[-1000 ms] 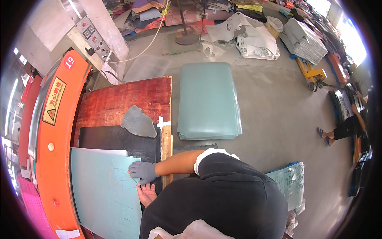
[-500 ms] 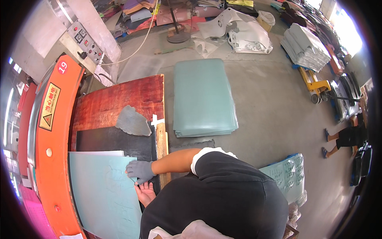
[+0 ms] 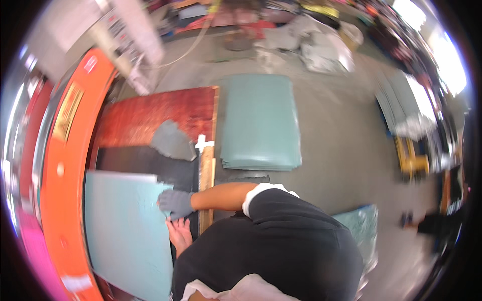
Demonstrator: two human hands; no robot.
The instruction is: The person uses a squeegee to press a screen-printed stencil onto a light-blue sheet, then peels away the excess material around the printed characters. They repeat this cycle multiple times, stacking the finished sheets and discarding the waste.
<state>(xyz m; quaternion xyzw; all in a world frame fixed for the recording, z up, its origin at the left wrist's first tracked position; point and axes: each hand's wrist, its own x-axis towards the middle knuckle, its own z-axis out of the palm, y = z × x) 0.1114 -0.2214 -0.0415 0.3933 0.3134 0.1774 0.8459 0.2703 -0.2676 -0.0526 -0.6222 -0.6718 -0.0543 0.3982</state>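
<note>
A pale blue-green sheet (image 3: pixel 125 226) lies at the lower left, on top of a black board (image 3: pixel 130 158), with another sheet edge showing under its far side. My right hand (image 3: pixel 175 201), in a grey glove with bare fingertips, is curled over the sheet's right edge near its far corner. Just below it, my left hand (image 3: pixel 179 235) is bare and palm up, its fingers apart beside the same edge. A grey irregular offcut (image 3: pixel 171 140) rests across the black board and the red-brown board (image 3: pixel 160 113). Motion blurs the fingertips and cut lines.
An orange machine beam (image 3: pixel 65 185) runs along the left side, with a control panel (image 3: pixel 120 35) beyond it. A stack of green sheets (image 3: pixel 258 120) lies on the floor ahead. A yellow pallet jack (image 3: pixel 411 158) and a person's legs (image 3: pixel 427 226) are at the right.
The whole view has shifted and blurred. Both hands stay at the sheet's right edge, sitting slightly higher in the picture. The gloved fingers look more drawn together.
</note>
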